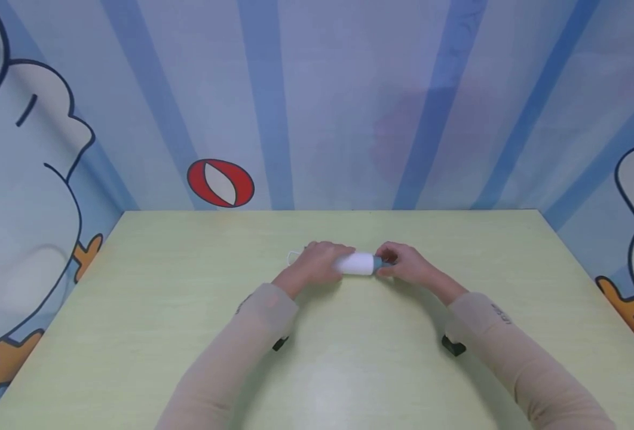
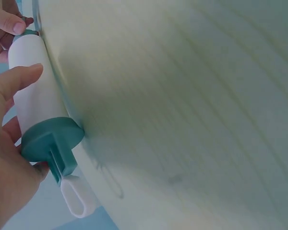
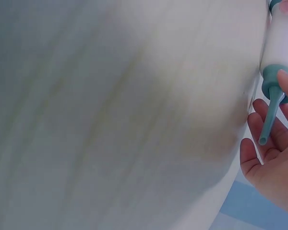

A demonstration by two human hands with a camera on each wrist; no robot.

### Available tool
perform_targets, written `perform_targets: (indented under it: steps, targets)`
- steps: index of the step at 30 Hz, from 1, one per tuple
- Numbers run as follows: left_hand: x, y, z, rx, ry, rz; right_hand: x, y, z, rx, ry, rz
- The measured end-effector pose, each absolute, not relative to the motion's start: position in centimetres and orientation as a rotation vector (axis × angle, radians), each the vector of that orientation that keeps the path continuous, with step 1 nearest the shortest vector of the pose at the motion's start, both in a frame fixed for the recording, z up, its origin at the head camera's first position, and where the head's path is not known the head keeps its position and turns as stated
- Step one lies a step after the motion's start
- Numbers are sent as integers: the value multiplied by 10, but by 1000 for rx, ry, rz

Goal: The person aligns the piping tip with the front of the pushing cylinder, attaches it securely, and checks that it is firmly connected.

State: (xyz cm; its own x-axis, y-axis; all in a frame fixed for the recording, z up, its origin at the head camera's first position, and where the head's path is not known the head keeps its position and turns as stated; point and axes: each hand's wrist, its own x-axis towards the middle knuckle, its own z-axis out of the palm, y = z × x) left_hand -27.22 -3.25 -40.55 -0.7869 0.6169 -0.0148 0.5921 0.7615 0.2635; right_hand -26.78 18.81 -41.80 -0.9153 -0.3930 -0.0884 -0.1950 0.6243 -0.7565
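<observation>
A white tube (image 1: 358, 264) with teal ends lies sideways just over the table, between both hands. My left hand (image 1: 321, 261) grips its body, thumb along the white side in the left wrist view. At that end are a teal flanged cap (image 2: 52, 136) with a ridged handle and a hanging white loop (image 2: 78, 197). My right hand (image 1: 407, 263) pinches the opposite teal collar (image 3: 273, 79) between thumb and fingers. From the collar a thin hollow teal spout (image 3: 270, 117) sticks out past the right palm, its other fingers loosely curved behind it.
The pale yellow-green table (image 1: 317, 370) spreads around both arms. A blue striped backdrop (image 1: 338, 107) with a printed red and white ball (image 1: 221, 183) rises at its far edge. Printed cloud shapes stand on both side walls. Dark wrist devices (image 1: 453, 346) hang under the sleeves.
</observation>
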Motion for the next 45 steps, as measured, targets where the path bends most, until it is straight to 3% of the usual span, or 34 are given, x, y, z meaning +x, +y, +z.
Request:
perform_targets:
  steps: [45]
  targets:
    - [-253,-84,-406,826,2853,609,-258,231,-423,-480,2723,-1051]
